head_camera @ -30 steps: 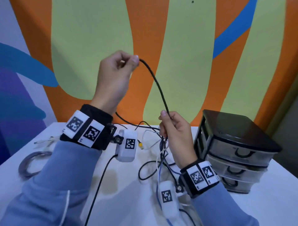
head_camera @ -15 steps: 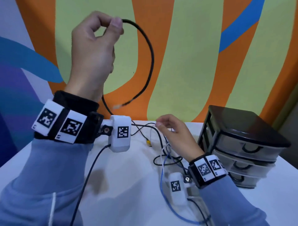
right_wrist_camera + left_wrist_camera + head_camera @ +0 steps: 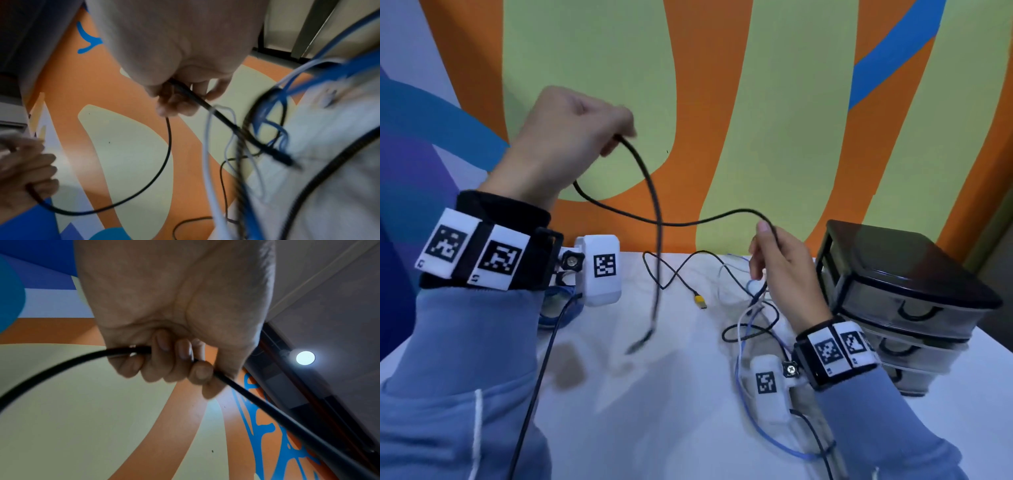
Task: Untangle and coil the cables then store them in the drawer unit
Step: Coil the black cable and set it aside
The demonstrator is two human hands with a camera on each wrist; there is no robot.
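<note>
A thick black cable hangs in the air between my two hands. My left hand is raised at the left with its fingers curled round the black cable. One end of it dangles down over the table, blurred. My right hand is lower, beside the drawer unit, and pinches the same black cable near its other stretch. Under that hand lies a tangle of blue, white and black cables on the white table.
A thin black cable with a yellow plug lies at mid table. A blue coil sits behind my left wrist. The dark drawer unit has three shut drawers at the right. A painted wall stands right behind the table.
My left hand has come down from high up and now grips the cable in a fist. My right hand has taken hold of the black cable again, and a loop now spans both hands.
</note>
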